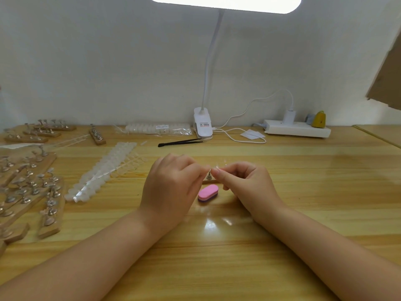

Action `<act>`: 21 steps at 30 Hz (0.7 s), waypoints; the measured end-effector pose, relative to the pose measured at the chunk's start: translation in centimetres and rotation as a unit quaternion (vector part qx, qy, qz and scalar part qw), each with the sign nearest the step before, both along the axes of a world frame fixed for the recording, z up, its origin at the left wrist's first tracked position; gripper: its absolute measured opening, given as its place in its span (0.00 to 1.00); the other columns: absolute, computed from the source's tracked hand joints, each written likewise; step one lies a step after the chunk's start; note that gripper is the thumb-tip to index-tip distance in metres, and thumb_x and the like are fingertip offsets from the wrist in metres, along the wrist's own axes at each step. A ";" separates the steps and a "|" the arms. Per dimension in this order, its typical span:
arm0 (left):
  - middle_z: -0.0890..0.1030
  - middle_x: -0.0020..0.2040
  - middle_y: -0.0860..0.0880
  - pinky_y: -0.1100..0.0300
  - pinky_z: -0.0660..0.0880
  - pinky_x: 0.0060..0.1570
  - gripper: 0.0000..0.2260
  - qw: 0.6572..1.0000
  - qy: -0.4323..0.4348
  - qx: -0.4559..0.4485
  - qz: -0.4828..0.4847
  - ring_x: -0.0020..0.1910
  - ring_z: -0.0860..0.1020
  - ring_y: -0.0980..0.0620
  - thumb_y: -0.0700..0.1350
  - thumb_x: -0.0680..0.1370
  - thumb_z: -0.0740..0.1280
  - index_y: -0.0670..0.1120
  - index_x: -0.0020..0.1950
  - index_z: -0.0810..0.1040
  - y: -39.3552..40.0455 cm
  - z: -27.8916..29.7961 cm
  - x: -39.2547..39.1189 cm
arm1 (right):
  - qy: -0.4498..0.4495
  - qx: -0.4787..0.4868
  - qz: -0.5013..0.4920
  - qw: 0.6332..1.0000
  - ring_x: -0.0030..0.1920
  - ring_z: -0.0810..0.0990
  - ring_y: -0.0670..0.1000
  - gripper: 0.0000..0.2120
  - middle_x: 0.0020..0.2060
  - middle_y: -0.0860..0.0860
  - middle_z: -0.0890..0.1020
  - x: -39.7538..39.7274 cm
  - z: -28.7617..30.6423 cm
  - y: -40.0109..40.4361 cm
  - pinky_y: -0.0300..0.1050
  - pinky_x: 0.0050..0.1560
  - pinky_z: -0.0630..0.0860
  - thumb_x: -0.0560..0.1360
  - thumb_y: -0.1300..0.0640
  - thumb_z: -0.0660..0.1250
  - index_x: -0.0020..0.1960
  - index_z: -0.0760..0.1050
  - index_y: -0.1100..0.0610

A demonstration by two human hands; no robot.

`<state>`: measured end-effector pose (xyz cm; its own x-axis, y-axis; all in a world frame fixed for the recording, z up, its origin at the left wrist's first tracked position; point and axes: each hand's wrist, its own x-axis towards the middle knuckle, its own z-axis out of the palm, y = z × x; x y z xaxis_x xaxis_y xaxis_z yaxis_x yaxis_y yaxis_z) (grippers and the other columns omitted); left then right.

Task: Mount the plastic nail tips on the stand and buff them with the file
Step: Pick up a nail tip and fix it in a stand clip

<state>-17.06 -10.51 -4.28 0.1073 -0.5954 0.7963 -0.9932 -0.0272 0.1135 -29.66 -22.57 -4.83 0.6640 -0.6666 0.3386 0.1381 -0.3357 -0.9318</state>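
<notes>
While the head view looks down on the wooden table (282,213), both hands meet above a small stand (209,176) whose metal peg shows in the gap between them. The left hand (173,187) has its fingers curled inward, and the right hand (245,181) pinches thumb and forefinger together just over the peg; something clear glints at the right fingertips (217,169), probably a nail tip, though it is too small and transparent to be sure, so I cannot tell which way it points or how its long axis lies. What the left fingers grip is hidden as well. To seat a tip well, I judge it should come down squarely on the peg head with light pressure, the other hand steadying the stand's base so it does not slide. Just below the fingertips, toward the wrists, lies the pink file (207,192), flat on the table, its long axis slanting from near-left to far-right, untouched. Well to the left of the left fingers lie strips of nail tips (102,170) running diagonally, and further left a cluster of spare stands (32,187). Beyond the fingers lie black tweezers (180,141) and a clip lamp (202,122).
</notes>
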 end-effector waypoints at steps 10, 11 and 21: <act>0.78 0.41 0.51 0.50 0.72 0.44 0.06 0.994 0.085 0.056 0.041 0.42 0.75 0.47 0.42 0.75 0.63 0.45 0.46 0.79 -0.1 0.0 -0.5 | 0.025 -0.019 0.033 0.999 0.30 0.76 0.38 0.03 0.29 0.45 0.82 0.1 0.0 -0.1 0.28 0.33 0.69 0.73 0.56 0.73 0.41 0.82 0.55; 0.77 0.42 0.52 0.52 0.70 0.46 0.06 0.991 0.117 0.056 0.043 0.44 0.74 0.49 0.42 0.76 0.61 0.46 0.46 0.78 -0.3 -0.1 -0.4 | 0.024 -0.012 0.036 0.999 0.29 0.76 0.38 0.03 0.28 0.44 0.81 0.1 0.0 -0.1 0.28 0.32 0.69 0.73 0.57 0.72 0.42 0.81 0.55; 0.75 0.57 0.51 0.54 0.63 0.59 0.13 0.943 0.173 0.176 0.223 0.58 0.69 0.48 0.52 0.79 0.59 0.55 0.61 0.76 -0.8 -0.8 1.8 | 0.033 0.033 0.028 0.999 0.27 0.74 0.38 0.05 0.27 0.42 0.79 0.0 0.3 -0.3 0.28 0.29 0.69 0.74 0.56 0.71 0.46 0.82 0.58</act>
